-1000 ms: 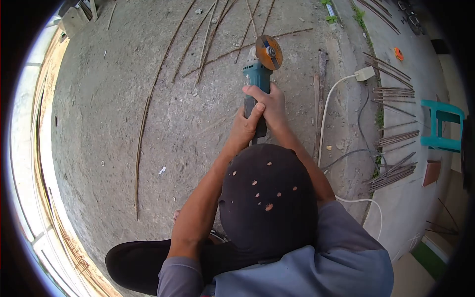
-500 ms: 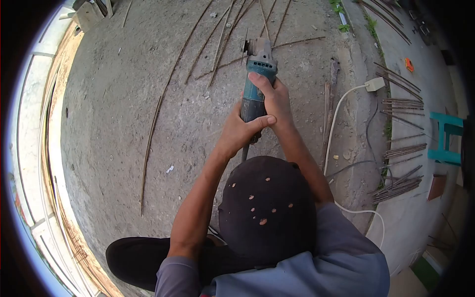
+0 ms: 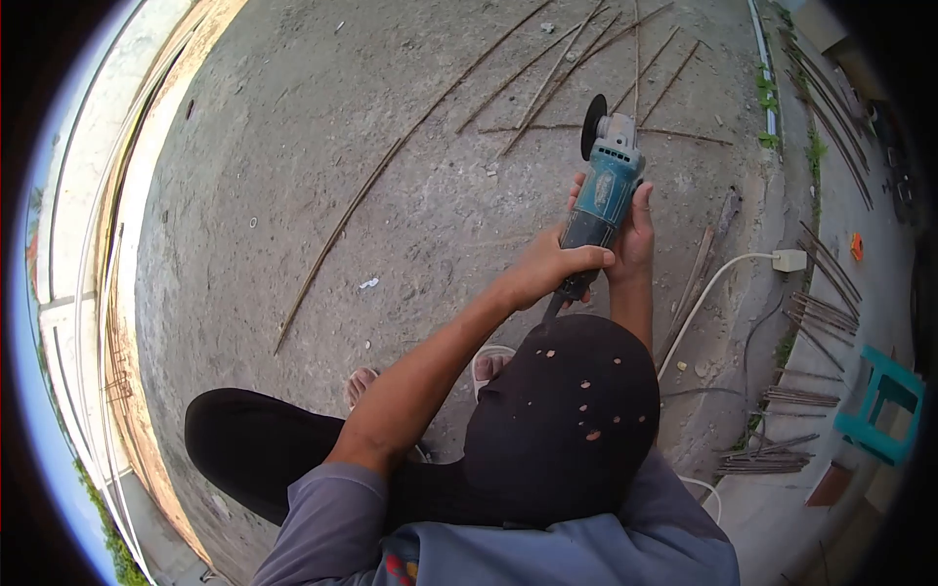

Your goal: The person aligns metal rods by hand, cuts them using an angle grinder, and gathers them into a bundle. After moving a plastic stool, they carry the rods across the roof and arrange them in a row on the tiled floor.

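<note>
Left hand (image 3: 555, 269) clamped round the dark rear grip of the angle grinder (image 3: 604, 190), thumb across the top; right hand (image 3: 633, 234) cupped round the casing from the right side, thumb upright, fingers partly hidden. Tool held above rough concrete ground (image 3: 322, 176), tilted slightly right, black-looking disc (image 3: 593, 127) at its far left side, beyond the dark-clothed knee (image 3: 567, 420). Thin rods (image 3: 396, 146) scattered ahead and left; white connector (image 3: 789, 261) and teal stool (image 3: 879, 405) off right.
</note>
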A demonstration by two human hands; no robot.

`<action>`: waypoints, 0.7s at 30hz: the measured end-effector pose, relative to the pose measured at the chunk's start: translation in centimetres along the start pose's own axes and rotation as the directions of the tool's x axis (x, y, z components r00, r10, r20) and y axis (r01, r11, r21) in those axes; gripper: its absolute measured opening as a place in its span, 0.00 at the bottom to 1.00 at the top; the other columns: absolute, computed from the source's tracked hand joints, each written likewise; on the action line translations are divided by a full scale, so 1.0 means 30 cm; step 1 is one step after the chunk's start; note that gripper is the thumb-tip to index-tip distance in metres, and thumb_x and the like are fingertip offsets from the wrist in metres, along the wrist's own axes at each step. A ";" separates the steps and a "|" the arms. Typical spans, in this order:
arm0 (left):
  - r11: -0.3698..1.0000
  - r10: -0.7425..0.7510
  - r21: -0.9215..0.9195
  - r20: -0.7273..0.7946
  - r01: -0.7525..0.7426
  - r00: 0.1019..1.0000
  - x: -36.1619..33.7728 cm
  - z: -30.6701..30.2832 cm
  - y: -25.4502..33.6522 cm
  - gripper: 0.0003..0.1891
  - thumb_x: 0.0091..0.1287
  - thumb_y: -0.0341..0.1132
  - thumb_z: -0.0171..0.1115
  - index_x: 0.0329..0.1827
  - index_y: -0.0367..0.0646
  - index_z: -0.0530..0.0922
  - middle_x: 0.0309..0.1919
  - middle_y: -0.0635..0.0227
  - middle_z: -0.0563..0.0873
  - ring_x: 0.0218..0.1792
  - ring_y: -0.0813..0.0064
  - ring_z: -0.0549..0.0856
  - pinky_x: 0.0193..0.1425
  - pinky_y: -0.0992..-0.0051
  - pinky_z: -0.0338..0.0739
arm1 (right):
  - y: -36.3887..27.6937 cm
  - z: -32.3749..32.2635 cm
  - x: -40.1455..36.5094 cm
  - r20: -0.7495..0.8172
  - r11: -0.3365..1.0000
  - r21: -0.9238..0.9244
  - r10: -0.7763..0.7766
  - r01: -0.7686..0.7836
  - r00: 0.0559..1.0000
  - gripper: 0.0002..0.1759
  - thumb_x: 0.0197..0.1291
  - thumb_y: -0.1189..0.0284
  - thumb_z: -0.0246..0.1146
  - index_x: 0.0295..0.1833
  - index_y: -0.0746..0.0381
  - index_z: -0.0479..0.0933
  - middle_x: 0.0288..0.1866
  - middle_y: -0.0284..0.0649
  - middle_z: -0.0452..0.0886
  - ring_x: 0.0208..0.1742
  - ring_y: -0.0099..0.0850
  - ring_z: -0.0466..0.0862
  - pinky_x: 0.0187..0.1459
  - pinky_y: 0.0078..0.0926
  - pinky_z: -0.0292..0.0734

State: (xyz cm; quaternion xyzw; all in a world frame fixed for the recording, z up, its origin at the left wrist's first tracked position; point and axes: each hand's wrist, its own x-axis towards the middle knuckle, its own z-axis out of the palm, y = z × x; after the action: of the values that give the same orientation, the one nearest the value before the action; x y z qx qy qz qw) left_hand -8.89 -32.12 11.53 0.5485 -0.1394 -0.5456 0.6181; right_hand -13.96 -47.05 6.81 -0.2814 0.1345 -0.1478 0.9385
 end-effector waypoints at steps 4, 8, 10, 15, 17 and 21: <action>0.998 0.058 0.008 -0.006 -0.058 0.998 0.010 0.014 -0.019 0.33 0.60 0.49 0.71 0.56 0.28 0.72 0.29 0.59 0.84 0.23 0.72 0.87 0.19 0.76 0.78 | -0.006 -0.027 0.008 -0.030 1.000 -0.002 0.010 -0.010 0.999 0.47 0.73 0.34 0.45 0.67 0.73 0.67 0.51 0.55 0.82 0.46 0.42 0.89 0.47 0.39 0.88; 0.998 0.059 0.026 -0.034 -0.059 0.998 0.000 0.031 -0.012 0.36 0.58 0.48 0.70 0.61 0.27 0.69 0.33 0.57 0.85 0.24 0.71 0.88 0.20 0.74 0.79 | -0.017 -0.011 0.022 -0.117 0.995 -0.097 -0.002 -0.009 0.993 0.47 0.73 0.33 0.43 0.61 0.73 0.72 0.43 0.54 0.84 0.37 0.42 0.89 0.38 0.37 0.89; 0.996 0.059 0.066 -0.114 -0.052 0.992 0.009 0.042 -0.026 0.37 0.57 0.48 0.71 0.60 0.26 0.70 0.34 0.57 0.86 0.26 0.70 0.88 0.23 0.73 0.80 | -0.018 -0.020 0.038 -0.067 0.995 -0.090 0.032 -0.038 0.997 0.47 0.73 0.33 0.43 0.60 0.73 0.72 0.44 0.54 0.84 0.37 0.41 0.89 0.39 0.37 0.89; 0.984 0.106 0.168 -0.295 -0.058 0.950 0.005 0.018 -0.042 0.37 0.54 0.47 0.72 0.57 0.24 0.71 0.36 0.53 0.87 0.32 0.65 0.89 0.34 0.69 0.82 | -0.012 0.099 0.035 -0.263 0.944 -0.312 0.027 -0.111 0.964 0.45 0.74 0.35 0.46 0.61 0.73 0.73 0.44 0.52 0.84 0.39 0.39 0.88 0.42 0.35 0.87; 0.974 0.111 0.226 -0.359 -0.029 0.927 0.006 0.006 -0.036 0.36 0.53 0.47 0.73 0.55 0.25 0.72 0.36 0.50 0.87 0.33 0.61 0.89 0.36 0.66 0.83 | -0.020 0.140 0.034 -0.338 0.859 -0.485 -0.012 -0.163 0.941 0.42 0.73 0.38 0.51 0.60 0.72 0.74 0.43 0.49 0.84 0.39 0.36 0.88 0.42 0.33 0.85; 0.899 0.245 0.437 -0.471 -0.018 0.847 0.045 -0.010 -0.090 0.35 0.54 0.49 0.74 0.52 0.28 0.71 0.35 0.42 0.86 0.35 0.51 0.89 0.40 0.59 0.83 | 0.024 0.153 0.059 -0.357 0.658 -0.724 -0.103 -0.206 0.928 0.31 0.67 0.49 0.68 0.54 0.69 0.78 0.39 0.40 0.82 0.36 0.29 0.85 0.40 0.28 0.82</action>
State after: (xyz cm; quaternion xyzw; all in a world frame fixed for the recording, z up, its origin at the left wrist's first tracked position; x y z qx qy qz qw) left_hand -9.58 -32.56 8.59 0.7818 -0.1202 -0.2916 0.5379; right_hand -10.65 -44.85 9.79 -0.6065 0.3645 -0.1016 0.6993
